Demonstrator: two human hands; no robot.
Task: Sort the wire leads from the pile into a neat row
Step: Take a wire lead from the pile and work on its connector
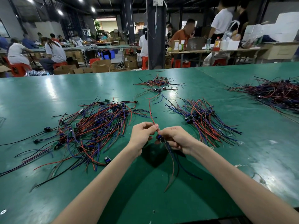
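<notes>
The wire lead (161, 139) is held up over the near middle of the table (40, 97), between both hands. It has a small blue part at its middle. A thin red strand and a dark one rise from it toward the far side, and red, black and blue strands hang loose from it toward the near edge. The left hand (143, 133) has its fingers curled and pinches the red strand between thumb and fingertip, just below where it rises. The right hand (175, 138), also curled, grips the lead at the blue part, with the hanging strands passing under its fingers. The two hands nearly touch at the pinch. To the left lies the tangled pile (97, 126), a wide loose heap of red, blue and black leads crossing every way, with small blue parts and little green boards scattered through it and some strands trailing off toward the left edge. To the right lies the sorted bunch (205, 120), where the blue parts sit close together in a rough line and the strands fan out toward the far left and the near right. Farther off, beyond the hands, is a small pile (157, 84) of the same leads, and at the far right a large heap (275, 92). Past the table's far edge, people (53, 50) sit on red stools (18, 69) at long benches among cardboard boxes (101, 66).
</notes>
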